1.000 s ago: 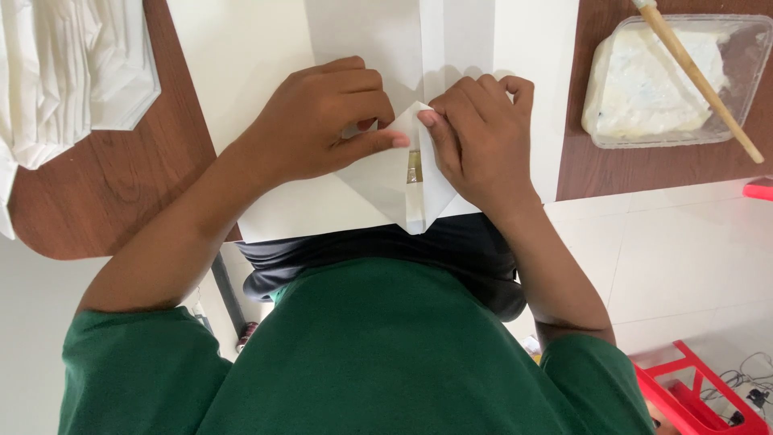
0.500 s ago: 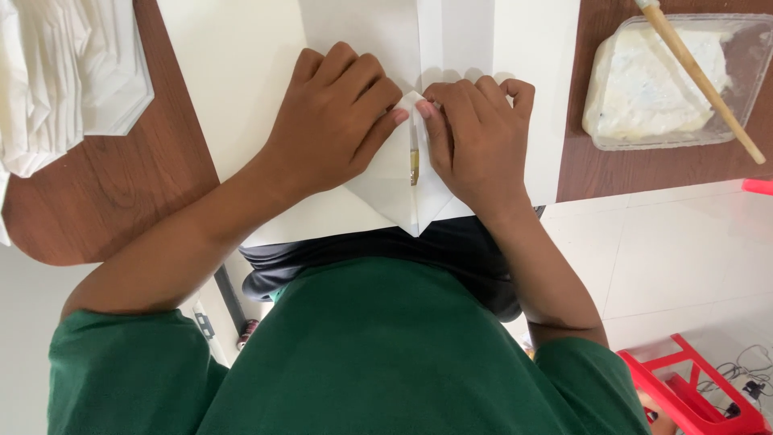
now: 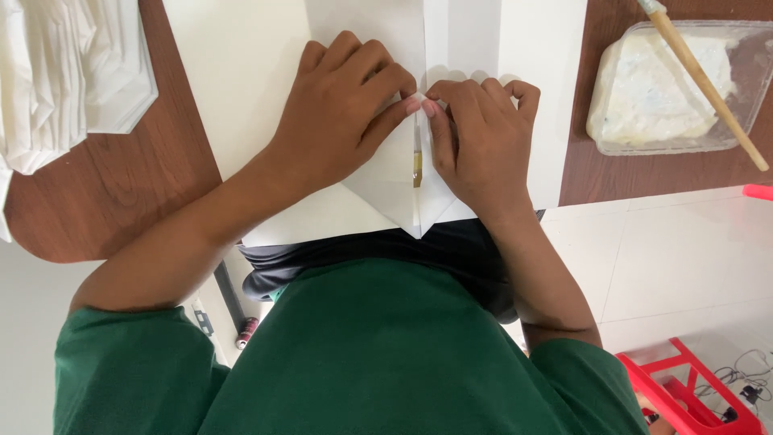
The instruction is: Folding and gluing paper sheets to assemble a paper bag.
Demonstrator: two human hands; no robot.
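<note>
We press a folded white paper (image 3: 386, 189) flat on the table (image 3: 121, 193), near edge. L hand (image 3: 342, 121) & R hand (image 3: 483, 137) both narrow, fingertips pinching the centre crease. Paper looks light, thin, creases easily; best held at fold edges. Glue tub (image 3: 668, 89) w/ stick (image 3: 700, 80) to the right.

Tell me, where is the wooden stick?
In the head view, the wooden stick lies slanted across the clear tub of white paste, at the top right on the brown table, right of the right hand.
</note>
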